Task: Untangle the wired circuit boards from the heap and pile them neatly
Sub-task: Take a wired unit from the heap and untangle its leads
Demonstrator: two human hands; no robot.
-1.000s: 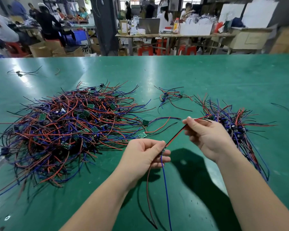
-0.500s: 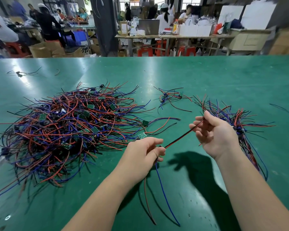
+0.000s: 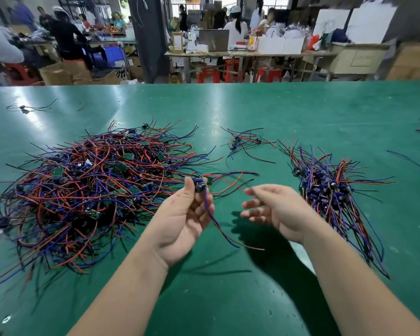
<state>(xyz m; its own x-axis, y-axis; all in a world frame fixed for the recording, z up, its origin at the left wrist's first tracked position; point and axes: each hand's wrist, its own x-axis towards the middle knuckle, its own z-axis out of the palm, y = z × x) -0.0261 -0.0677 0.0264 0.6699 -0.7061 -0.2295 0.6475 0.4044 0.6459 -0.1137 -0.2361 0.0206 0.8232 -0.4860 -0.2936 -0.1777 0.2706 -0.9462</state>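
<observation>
From the head view, both bare forearms reach in from the near edge of the green table [image 3: 301, 112]. The left hand [image 3: 182, 221] is raised above the table's middle, palm turned up and toward the person, thumb upright; its thumb and fingers [image 3: 190, 190] pinch a small dark board [image 3: 199, 186], whose blue and red wires [image 3: 218, 226] fall over the palm and trail down toward the near edge. More thin wires run rightward from the board toward the right hand [image 3: 277, 209]. That hand hovers just beside the left one, palm facing left, fingers spread and loosely curled; it is blurred, and whether a fingertip touches a wire I cannot tell. The big tangled heap [image 3: 87, 187] of red, blue and black wires with green boards covers the left half of the table. The sorted pile [image 3: 330, 190] lies toward the right edge, its wires roughly aligned. A small loose cluster [image 3: 245, 143] sits between them, farther back. A stray piece [image 3: 24, 108] lies near the far left corner.
</observation>
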